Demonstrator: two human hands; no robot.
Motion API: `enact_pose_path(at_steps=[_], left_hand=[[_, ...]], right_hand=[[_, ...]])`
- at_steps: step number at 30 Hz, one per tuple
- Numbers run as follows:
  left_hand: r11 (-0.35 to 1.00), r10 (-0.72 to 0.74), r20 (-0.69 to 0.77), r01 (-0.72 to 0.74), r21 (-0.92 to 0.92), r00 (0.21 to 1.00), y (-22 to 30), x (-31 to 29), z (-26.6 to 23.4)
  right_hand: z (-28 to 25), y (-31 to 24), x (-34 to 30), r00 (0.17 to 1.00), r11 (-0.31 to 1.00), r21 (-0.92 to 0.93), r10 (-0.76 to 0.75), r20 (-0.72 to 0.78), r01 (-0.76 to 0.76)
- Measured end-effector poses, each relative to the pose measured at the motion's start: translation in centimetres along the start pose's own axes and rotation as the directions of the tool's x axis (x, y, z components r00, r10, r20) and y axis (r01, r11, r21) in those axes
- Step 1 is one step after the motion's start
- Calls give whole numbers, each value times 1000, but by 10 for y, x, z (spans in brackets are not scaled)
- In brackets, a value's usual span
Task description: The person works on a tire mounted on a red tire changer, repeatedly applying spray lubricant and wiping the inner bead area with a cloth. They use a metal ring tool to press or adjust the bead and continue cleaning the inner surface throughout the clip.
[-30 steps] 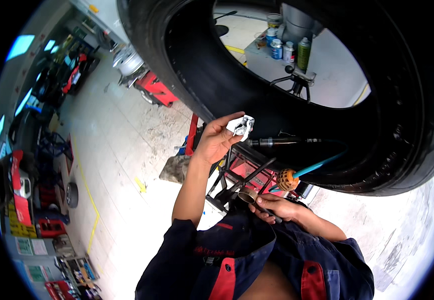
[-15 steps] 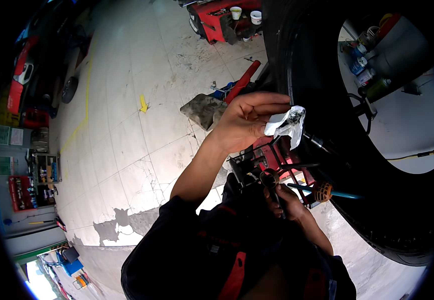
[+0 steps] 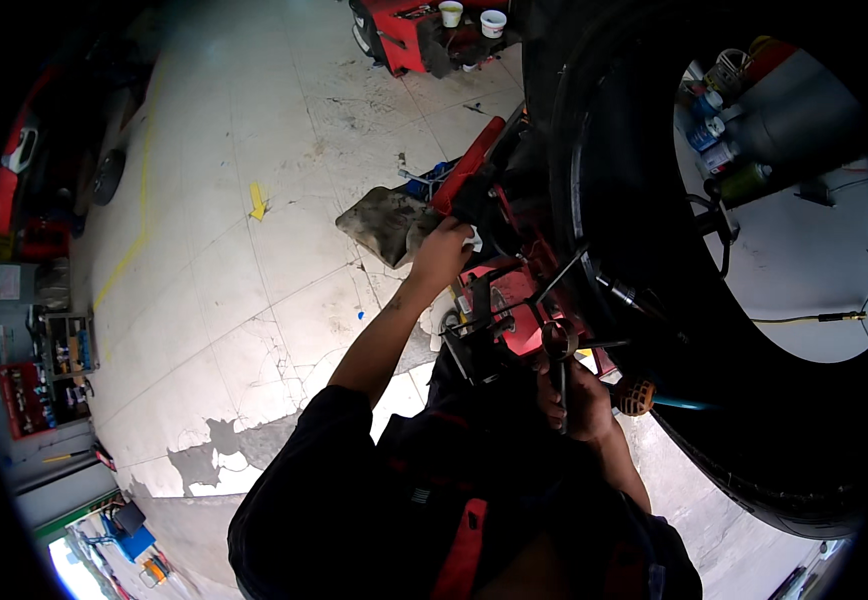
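Observation:
My left hand [image 3: 441, 255] reaches low beside the red frame, its fingers closed around a crumpled piece of white paper [image 3: 474, 239]. Only a small part of the paper shows past the fingers. In my right hand [image 3: 588, 402] is a tool with a round ring-shaped head [image 3: 559, 340] and a straight shank; the hand grips it below the ring. A large black tyre [image 3: 579, 165] stands upright to the right of both hands. Against its inner side points a dark metal tool tip [image 3: 626, 293].
A red stand with black bars [image 3: 516, 300] sits between my hands. An orange ribbed handle [image 3: 636, 396] with a blue rod lies right of my right hand. A dirty flat pad [image 3: 384, 225] rests on the floor. At the back is a red machine [image 3: 404, 40] bearing white cups.
My left hand has dropped away from the tyre, down and to the left, taking the white paper along. My right hand still holds the ring-headed tool. The view has shifted slightly.

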State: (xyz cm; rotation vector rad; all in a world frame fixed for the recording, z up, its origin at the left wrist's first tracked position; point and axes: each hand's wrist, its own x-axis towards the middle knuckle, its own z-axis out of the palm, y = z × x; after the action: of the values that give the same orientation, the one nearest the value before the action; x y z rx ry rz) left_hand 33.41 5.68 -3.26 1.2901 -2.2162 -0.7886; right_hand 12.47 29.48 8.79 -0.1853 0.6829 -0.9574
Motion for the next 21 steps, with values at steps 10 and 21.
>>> enact_pose_path(at_steps=[10,21], left_hand=[[974,-73,-35,64,-216,997,8,-10,-2],[907,-298,-53,266,-326,953,50,-81,-1]], right_hand=[[80,-172,46,730,718,140,-657,-191,682],[-43,-280,81,556,710,-131,-640,-531,692]])
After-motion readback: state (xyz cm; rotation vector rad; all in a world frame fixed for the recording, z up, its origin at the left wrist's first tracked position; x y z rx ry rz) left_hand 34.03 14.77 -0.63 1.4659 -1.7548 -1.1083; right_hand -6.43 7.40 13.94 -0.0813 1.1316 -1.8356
